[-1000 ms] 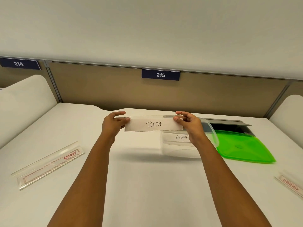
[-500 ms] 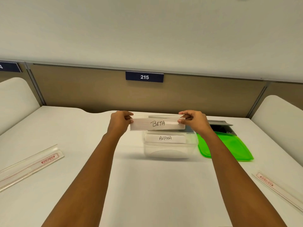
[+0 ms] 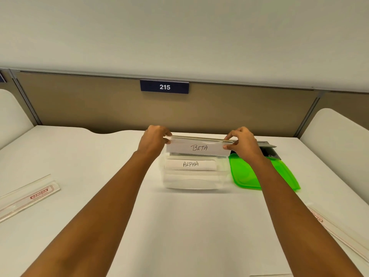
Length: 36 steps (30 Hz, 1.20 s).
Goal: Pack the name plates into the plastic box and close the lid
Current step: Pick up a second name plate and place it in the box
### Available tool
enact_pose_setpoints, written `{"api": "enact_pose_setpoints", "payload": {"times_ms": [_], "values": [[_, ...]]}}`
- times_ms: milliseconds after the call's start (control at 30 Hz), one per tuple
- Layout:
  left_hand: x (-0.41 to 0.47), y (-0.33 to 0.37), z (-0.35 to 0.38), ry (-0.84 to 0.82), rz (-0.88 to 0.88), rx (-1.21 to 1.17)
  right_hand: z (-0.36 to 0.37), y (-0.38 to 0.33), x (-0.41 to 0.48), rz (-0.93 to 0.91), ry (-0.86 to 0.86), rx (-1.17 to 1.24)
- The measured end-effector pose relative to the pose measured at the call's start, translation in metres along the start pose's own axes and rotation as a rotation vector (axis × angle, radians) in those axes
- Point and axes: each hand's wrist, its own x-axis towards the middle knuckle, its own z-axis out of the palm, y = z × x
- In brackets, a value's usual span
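Observation:
A clear name plate marked BETA hangs level just above the open top of the clear plastic box. My left hand pinches its left end and my right hand pinches its right end. Inside the box, a plate marked ALPHA stands against the near wall. The green lid lies flat on the table right of the box, partly hidden by my right forearm.
A clear name plate with a red label lies at the table's left edge, another at the right edge. A grey cable hatch sits behind the lid. A brown partition with sign 215 closes the back.
Both hands have carried the BETA plate to the right until it is over the box. The camera view shifted, so the box now sits at centre.

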Motion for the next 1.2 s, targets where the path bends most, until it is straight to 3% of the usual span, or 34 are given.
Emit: {"api": "enact_pose_setpoints", "payload": {"times_ms": [233, 600, 867, 1200], "values": [[0.016, -0.006, 0.009, -0.040, 0.000, 0.034, 0.002, 0.007, 0.010, -0.089, -0.075, -0.100], [0.024, 0.003, 0.024, -0.369, 0.145, 0.592, 0.017, 0.007, 0.021, -0.140, -0.349, -0.380], [0.024, 0.013, 0.040, -0.486, 0.397, 1.032, 0.036, 0.005, 0.024, -0.156, -0.509, -0.548], [0.026, 0.006, 0.062, -0.587, 0.497, 1.176, 0.059, -0.007, 0.022, -0.241, -0.630, -0.754]]}}
